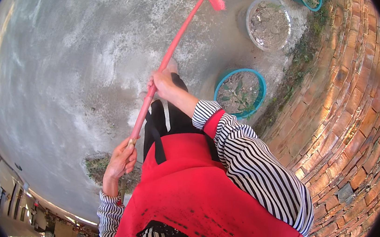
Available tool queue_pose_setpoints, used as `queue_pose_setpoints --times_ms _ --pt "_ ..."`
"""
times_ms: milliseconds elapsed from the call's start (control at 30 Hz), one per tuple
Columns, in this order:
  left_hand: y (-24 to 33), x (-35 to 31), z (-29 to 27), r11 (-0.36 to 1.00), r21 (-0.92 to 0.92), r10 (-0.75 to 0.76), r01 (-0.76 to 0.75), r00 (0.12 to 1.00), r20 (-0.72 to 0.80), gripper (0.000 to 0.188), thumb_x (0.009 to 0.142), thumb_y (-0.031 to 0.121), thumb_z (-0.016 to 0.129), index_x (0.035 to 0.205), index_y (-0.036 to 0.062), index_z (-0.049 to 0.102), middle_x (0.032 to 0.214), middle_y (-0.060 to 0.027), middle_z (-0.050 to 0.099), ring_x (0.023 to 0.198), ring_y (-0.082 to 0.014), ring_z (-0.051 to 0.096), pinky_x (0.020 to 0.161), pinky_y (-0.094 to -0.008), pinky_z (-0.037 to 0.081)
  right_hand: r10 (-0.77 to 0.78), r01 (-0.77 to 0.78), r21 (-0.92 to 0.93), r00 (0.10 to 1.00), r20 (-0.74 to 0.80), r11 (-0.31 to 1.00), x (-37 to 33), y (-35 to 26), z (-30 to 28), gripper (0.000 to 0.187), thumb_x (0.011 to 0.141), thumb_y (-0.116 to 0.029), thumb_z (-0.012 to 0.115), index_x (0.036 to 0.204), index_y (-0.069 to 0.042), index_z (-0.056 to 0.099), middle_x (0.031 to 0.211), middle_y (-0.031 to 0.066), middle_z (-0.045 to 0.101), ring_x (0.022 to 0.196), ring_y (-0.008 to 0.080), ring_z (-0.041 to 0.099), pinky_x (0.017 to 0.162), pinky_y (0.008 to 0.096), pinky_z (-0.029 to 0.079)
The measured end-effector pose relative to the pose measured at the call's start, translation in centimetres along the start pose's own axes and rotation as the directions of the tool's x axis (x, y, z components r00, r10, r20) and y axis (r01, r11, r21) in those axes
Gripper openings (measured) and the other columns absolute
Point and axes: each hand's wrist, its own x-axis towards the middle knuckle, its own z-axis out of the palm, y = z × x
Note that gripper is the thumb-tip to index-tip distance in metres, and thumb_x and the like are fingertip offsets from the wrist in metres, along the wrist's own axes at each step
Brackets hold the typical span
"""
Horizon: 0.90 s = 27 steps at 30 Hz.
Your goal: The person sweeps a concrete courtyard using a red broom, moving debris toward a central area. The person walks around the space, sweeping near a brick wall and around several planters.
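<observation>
A long-handled push broom [181, 32] slants across the view, its pinkish-red handle running from my body up to a red head [216, 1] with yellow-green bristles at the top edge. My right hand [162, 82] is wrapped round the middle of the handle. Lower down, my left hand [121, 160] grips the handle's near end, thumb along it. The broom head is partly cut off by the view's upper edge, and it is over the grey concrete floor [76, 49].
On the right stand a teal-rimmed pot [264, 92] with soil and a plant, a pale round tub [248, 20] of soil, and another teal pot [319, 7]. Beyond them rises a brick wall [340, 117] with weeds [293, 76] along its foot. A weedy patch [95, 166] lies near my left hand.
</observation>
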Motion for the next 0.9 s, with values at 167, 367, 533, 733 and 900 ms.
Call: queue_pose_setpoints --times_ms 167,367,533,733,900 --pt "4.7 20.8 7.1 0.993 -0.105 -0.036 0.062 0.974 0.225 0.035 0.102 0.023 0.043 0.134 0.0112 0.041 0.071 0.0034 0.04 0.049 -0.002 0.03 0.038 -0.0154 0.024 -0.488 0.22 -0.56 0.781 -0.39 0.799 10.5 -17.8 -5.6 0.019 0.085 -0.014 0.052 0.09 0.004 0.05 0.068 0.0139 0.058 0.05 0.0212 0.059 0.039 0.0354 0.043" --pt "4.8 22.1 8.4 0.976 0.167 -0.144 0.139 0.989 0.015 0.02 0.1 0.022 0.046 0.119 0.0157 0.046 0.066 0.006 0.036 0.047 -0.0021 0.028 0.037 -0.0168 0.023 -0.196 0.201 0.009 0.96 -0.2 0.979 13.1 -14.7 -11.2 0.02 0.092 -0.017 0.049 0.082 -0.001 0.043 0.058 0.0079 0.047 0.04 0.0194 0.048 0.036 0.0341 0.041" --pt "2.3 9.4 2.9 0.973 0.098 -0.206 0.208 0.978 -0.03 0.031 0.1 0.023 0.046 0.13 0.0135 0.045 0.061 0.0071 0.03 0.044 -0.0018 0.025 0.036 -0.0164 0.019 -0.056 0.074 0.091 0.981 -0.184 0.993 5.6 -0.7 -7.1 0.013 0.093 -0.014 0.048 0.091 -0.005 0.039 0.066 0.0064 0.045 0.044 0.0158 0.046 0.036 0.0305 0.04" --pt "3.9 -0.9 -0.6 0.928 0.05 -0.369 0.37 0.929 -0.032 0.031 0.101 0.025 0.044 0.13 0.0143 0.047 0.06 0.0073 0.03 0.043 -0.0013 0.024 0.034 -0.0167 0.017 0.092 -0.076 0.118 0.986 -0.137 0.99 -4.5 3.6 -2.6 0.015 0.093 -0.009 0.047 0.096 -0.002 0.035 0.07 0.0073 0.044 0.049 0.0175 0.048 0.044 0.0364 0.048" --pt "4.7 3.2 0.8 0.869 0.238 -0.438 0.434 0.898 -0.037 0.032 0.101 0.027 0.043 0.13 0.0121 0.046 0.06 0.0071 0.032 0.043 -0.0016 0.024 0.034 -0.0174 0.016 0.223 -0.132 0.407 0.957 -0.183 0.904 -3.4 2.5 -8.8 0.009 0.089 -0.005 0.047 0.087 0.001 0.04 0.057 0.0101 0.045 0.043 0.0246 0.049 0.042 0.0409 0.048"
